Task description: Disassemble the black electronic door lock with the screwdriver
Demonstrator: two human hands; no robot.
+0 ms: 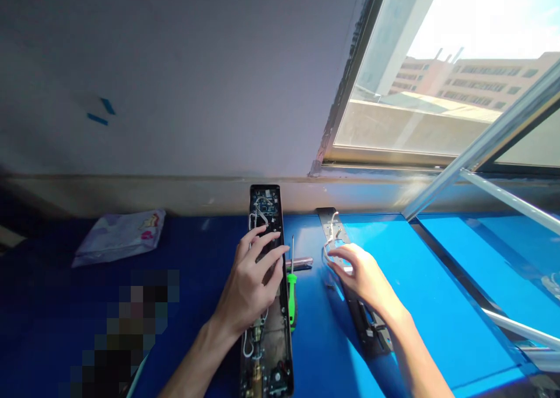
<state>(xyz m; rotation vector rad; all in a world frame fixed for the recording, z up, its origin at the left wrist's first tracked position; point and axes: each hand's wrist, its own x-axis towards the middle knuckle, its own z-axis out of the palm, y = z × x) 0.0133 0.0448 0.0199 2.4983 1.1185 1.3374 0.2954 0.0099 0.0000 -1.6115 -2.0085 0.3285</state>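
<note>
A long black panel [266, 206] lies opened on the blue table [196, 252], showing a circuit board and white wires. My left hand [252, 281] rests on its middle with the fingers stretched flat. To the right lies a narrow metal plate [327, 218] with a white cable [333, 226]. My right hand [362, 274] lies over that plate, its fingers curled on the cable near its lower loop. Between the two parts lies a green-handled screwdriver [291, 304].
A small metal cylinder [301, 264] lies beside the screwdriver shaft. A plastic packet [120, 234] sits at the back left by the wall. An open window frame [481, 147] juts over the table's right side. A blurred patch covers the near left.
</note>
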